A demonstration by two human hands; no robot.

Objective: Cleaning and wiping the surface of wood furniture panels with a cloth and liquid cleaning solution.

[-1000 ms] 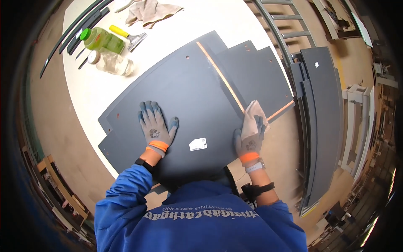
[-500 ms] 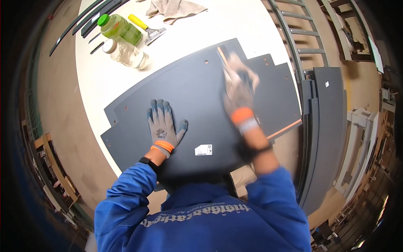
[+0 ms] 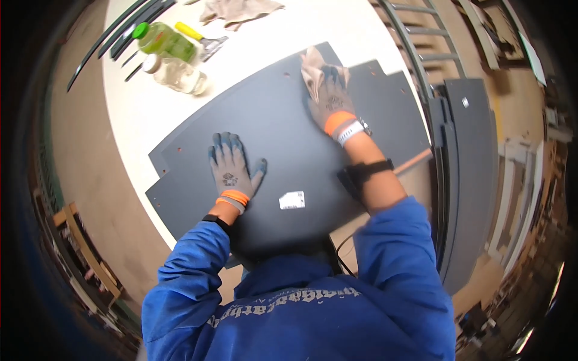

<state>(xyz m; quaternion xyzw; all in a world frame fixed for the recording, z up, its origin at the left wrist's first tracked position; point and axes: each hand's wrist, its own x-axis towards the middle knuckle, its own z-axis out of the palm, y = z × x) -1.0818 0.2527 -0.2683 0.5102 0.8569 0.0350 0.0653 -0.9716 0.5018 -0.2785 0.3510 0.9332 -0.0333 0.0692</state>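
A large dark grey panel (image 3: 265,126) with a curved far edge lies before me, with another dark panel (image 3: 388,114) under it, stepped at the right. My left hand (image 3: 230,165), in a grey glove with blue fingertips, rests flat on the panel's left part, fingers spread. Near the far right edge, my right hand (image 3: 331,96), gloved alike, presses a beige cloth (image 3: 314,69) on the surface. The cloth bunches ahead of and around its fingers. A white label (image 3: 292,200) sticks to the panel's near part.
On the white table (image 3: 241,51) stand a green-capped bottle (image 3: 165,42) and a clear bottle (image 3: 177,75), both lying tilted. Beside them are a yellow-handled scraper (image 3: 201,39) and another cloth (image 3: 238,11). A metal rack (image 3: 415,30) and upright dark panels (image 3: 466,180) line the right side.
My right hand, blurred by motion before, has turned and shifted slightly left with the cloth, which now shows more openly. My left hand stays in place on the panel; the view has shifted a little.
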